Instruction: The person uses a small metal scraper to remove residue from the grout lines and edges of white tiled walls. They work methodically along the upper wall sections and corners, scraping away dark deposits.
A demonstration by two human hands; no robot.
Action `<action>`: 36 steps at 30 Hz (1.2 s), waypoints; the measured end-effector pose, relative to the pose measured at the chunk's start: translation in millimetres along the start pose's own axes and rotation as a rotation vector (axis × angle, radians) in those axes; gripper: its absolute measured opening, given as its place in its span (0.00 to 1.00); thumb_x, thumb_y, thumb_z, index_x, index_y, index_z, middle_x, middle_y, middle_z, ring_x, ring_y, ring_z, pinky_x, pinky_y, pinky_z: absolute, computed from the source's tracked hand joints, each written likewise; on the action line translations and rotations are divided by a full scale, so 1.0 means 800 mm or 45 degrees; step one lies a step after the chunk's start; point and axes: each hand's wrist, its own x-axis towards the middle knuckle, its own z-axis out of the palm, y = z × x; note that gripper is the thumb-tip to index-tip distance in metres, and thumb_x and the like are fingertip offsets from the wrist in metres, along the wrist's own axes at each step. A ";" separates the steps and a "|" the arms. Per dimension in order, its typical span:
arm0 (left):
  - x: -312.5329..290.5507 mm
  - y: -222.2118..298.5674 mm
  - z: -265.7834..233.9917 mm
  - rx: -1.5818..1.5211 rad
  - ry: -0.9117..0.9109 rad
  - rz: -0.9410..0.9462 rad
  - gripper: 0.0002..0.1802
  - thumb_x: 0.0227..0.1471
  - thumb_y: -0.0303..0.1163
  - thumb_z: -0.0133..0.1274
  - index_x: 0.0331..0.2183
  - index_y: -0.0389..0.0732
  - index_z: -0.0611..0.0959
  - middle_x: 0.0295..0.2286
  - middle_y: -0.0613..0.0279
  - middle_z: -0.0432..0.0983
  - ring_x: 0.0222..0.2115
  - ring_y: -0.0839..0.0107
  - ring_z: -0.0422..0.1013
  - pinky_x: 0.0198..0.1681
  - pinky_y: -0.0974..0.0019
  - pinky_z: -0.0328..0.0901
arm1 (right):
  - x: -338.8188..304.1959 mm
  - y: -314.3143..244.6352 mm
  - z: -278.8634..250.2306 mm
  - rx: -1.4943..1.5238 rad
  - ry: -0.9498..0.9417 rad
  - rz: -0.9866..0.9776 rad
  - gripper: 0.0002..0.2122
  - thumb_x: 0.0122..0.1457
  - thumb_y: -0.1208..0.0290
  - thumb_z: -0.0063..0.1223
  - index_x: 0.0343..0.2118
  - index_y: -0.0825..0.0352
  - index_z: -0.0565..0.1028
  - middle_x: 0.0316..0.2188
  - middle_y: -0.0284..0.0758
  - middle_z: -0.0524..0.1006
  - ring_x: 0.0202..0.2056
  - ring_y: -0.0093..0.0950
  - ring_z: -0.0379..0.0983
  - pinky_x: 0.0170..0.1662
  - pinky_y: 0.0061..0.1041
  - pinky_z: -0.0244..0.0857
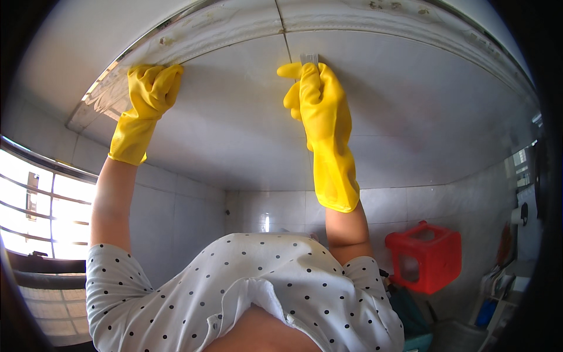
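Observation:
Both of my hands wear yellow rubber gloves and are raised to a grey tiled wall (pixel 234 100). My right hand (pixel 319 97) is closed round a small tool with a flat grey metal blade, which looks like a scraper (pixel 309 58). Only its blade shows above the glove, close to a dark vertical joint between tiles; the handle is hidden. At the patterned border strip (pixel 223 32), my left hand (pixel 153 88) has its fingers curled against the lower edge. Whatever they may hold is hidden.
A barred window (pixel 47 202) lets in bright light at the left. Low on the right is a red plastic container (pixel 431 258) with cut-out openings, above a dark green object (pixel 410 314). A white rack (pixel 498 299) with assorted items stands at the far right.

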 end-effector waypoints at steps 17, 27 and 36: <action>-0.002 0.002 -0.004 0.029 -0.029 -0.005 0.12 0.44 0.19 0.61 0.32 0.45 0.82 0.25 0.68 0.77 0.24 0.65 0.72 0.31 0.61 0.67 | -0.005 0.004 0.003 0.024 0.057 -0.012 0.19 0.73 0.55 0.39 0.37 0.62 0.80 0.17 0.25 0.73 0.18 0.16 0.62 0.23 0.18 0.58; -0.001 0.002 -0.001 0.010 0.001 0.005 0.13 0.45 0.18 0.60 0.34 0.45 0.82 0.25 0.68 0.78 0.24 0.64 0.72 0.31 0.61 0.68 | -0.003 0.004 -0.001 0.049 0.023 -0.016 0.18 0.72 0.56 0.39 0.37 0.61 0.81 0.18 0.25 0.73 0.20 0.16 0.65 0.25 0.18 0.61; 0.004 0.003 0.001 -0.005 0.036 0.009 0.12 0.45 0.18 0.61 0.33 0.45 0.82 0.25 0.68 0.78 0.24 0.64 0.72 0.30 0.61 0.68 | -0.006 -0.003 -0.003 -0.055 -0.015 0.038 0.17 0.73 0.58 0.40 0.37 0.63 0.79 0.18 0.28 0.78 0.19 0.18 0.69 0.28 0.21 0.65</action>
